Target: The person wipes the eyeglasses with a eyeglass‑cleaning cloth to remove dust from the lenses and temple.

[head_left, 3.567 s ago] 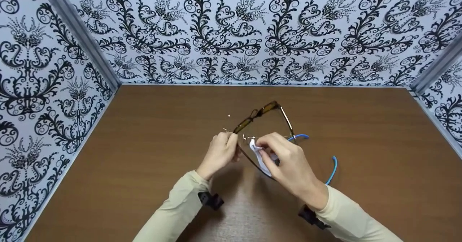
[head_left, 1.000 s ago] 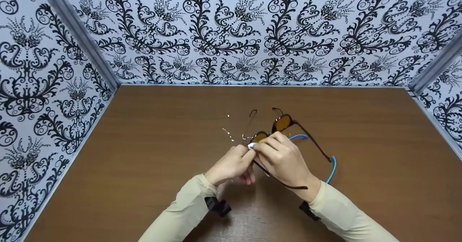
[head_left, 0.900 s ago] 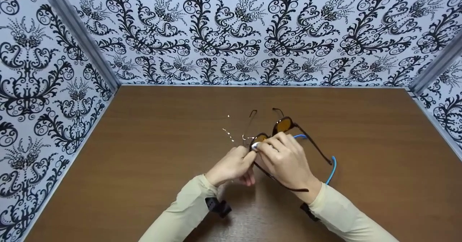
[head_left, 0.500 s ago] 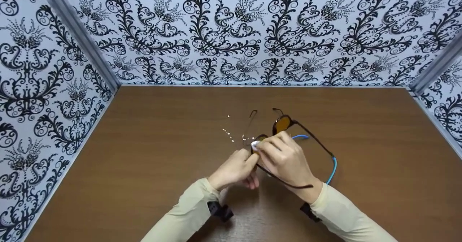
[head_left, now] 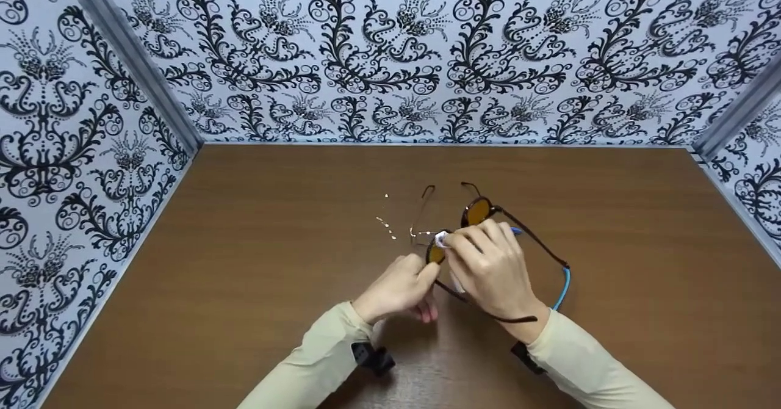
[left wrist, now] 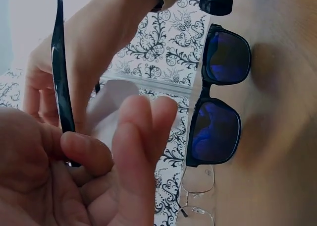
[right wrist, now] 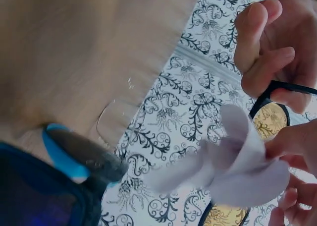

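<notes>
Apparently a small booth or studio set: scroll-patterned panels (head_left: 390, 61) line the wooden table's (head_left: 274, 207) far and side edges, grey strips (head_left: 131, 49) at the far corners.

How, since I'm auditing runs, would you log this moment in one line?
left hand: holds amber-lensed glasses | right hand: pinches white cloth by lens | table: black sunglasses, wire-frame glasses

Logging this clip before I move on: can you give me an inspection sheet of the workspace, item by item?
Surface: brown wood-grain table.
Job's things: amber-lensed sunglasses, temples spread; white cloth at one lens.
Clutter: wire-rimmed glasses and dark-lensed sunglasses on the table.
Hands: left hand grips the amber-lensed sunglasses; right hand pinches the white cloth.
Cables: nothing seen.
Surroundings: white panels with black scrollwork, behind and at both sides; grey strips at the corners.
</notes>
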`<state>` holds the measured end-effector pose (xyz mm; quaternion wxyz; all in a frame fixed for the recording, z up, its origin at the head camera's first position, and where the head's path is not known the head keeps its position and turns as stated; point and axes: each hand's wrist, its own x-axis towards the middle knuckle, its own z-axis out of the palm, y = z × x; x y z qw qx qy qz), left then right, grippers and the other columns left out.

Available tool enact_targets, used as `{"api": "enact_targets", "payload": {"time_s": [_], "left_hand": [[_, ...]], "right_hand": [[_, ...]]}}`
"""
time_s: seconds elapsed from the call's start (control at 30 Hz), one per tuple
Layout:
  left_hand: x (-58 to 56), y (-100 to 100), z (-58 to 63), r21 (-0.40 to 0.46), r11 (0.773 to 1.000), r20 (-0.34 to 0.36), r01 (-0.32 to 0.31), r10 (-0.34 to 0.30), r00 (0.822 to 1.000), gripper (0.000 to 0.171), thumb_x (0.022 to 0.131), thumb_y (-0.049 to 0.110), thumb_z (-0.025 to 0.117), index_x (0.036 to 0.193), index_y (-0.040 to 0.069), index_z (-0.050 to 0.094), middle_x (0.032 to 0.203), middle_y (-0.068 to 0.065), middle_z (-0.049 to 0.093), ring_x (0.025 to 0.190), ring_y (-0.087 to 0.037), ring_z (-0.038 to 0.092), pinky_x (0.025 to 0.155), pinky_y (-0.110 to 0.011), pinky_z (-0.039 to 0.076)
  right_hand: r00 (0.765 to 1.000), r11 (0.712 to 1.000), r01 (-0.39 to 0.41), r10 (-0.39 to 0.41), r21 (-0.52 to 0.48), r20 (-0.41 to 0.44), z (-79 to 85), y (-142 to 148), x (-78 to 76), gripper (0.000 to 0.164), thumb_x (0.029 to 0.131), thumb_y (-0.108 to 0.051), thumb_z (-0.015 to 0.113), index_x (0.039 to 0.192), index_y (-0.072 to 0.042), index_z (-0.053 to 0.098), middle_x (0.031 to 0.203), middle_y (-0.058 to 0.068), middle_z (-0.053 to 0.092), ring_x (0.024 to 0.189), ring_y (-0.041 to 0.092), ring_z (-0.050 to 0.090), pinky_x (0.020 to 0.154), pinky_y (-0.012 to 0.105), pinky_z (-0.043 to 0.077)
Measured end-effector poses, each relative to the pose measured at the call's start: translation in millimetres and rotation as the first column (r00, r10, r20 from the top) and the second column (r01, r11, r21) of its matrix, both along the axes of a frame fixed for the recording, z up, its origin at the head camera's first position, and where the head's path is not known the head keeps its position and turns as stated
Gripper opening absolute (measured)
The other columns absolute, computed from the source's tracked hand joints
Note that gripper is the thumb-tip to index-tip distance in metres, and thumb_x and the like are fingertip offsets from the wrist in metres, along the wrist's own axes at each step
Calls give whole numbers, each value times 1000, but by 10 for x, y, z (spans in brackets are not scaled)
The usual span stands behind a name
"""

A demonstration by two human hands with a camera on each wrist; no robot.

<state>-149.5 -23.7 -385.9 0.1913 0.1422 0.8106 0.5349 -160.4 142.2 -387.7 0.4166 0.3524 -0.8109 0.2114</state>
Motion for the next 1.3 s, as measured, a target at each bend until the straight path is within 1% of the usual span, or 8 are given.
{"api": "enact_targets", "payload": {"time_s": [0.13,0.23,0.37,0.5,0.63,0.8,1.07,1.3], "left_hand": [[-4,-10,-20,39,999,25,-2,2,1000,37,95,13,40,68,-1,61,51,-12,62,40,-16,58,40,-29,49],[-8,-28,-26,54,999,32,-7,5,999,36,97,13,39,73,0,62,52,-12,62,40,-16,58,41,-32,50],[-6,-29,-24,27,1000,27,-2,1,1000,38,96,13,40,66,1,60,51,-11,62,40,-17,59,43,-33,52],[0,-5,-24,-2,1000,18,13,-13,1000,39,94,11,40,61,1,56,50,-10,62,40,-18,59,43,-34,52],[0,12,-45,9,999,28,35,-36,999,42,95,13,39,63,-5,60,50,-10,62,40,-18,60,42,-31,51],[-3,-8,-83,56,998,43,16,-18,999,40,97,14,38,70,-5,61,51,-11,62,40,-16,58,40,-28,49],[2,-15,-96,40,999,18,20,-21,1000,43,94,11,38,65,-13,58,49,-12,61,39,-17,58,39,-28,48],[-24,-25,-126,33,999,9,-7,6,1000,44,95,12,38,68,-15,60,50,-10,62,39,-17,58,40,-32,50]], "right_hand": [[987,988,-152,151,6,56,25,-1,-4,5,87,-9,68,89,-6,71,83,3,67,73,23,54,65,39,41],[975,977,-198,188,78,114,45,27,4,12,79,-6,75,90,-8,71,83,1,68,73,21,54,65,37,41],[993,983,-71,55,167,101,46,77,23,15,75,-3,76,88,-8,71,82,2,67,73,22,54,68,39,41],[998,992,48,-52,119,32,13,62,31,8,80,-3,69,87,-7,70,80,5,66,70,24,55,69,41,42],[999,999,-36,36,25,5,-29,12,29,5,85,-7,65,87,-6,70,81,5,66,69,23,57,67,40,43],[977,982,-186,182,33,109,-57,13,47,9,80,-4,71,89,-6,69,84,2,65,73,19,58,64,35,46],[996,998,-3,-3,65,94,-82,112,57,13,75,-2,74,87,-8,69,81,1,65,69,18,58,59,34,43],[993,998,-9,18,-70,120,-4,182,60,9,79,0,68,88,-3,67,83,7,64,71,24,59,61,38,45]]}}
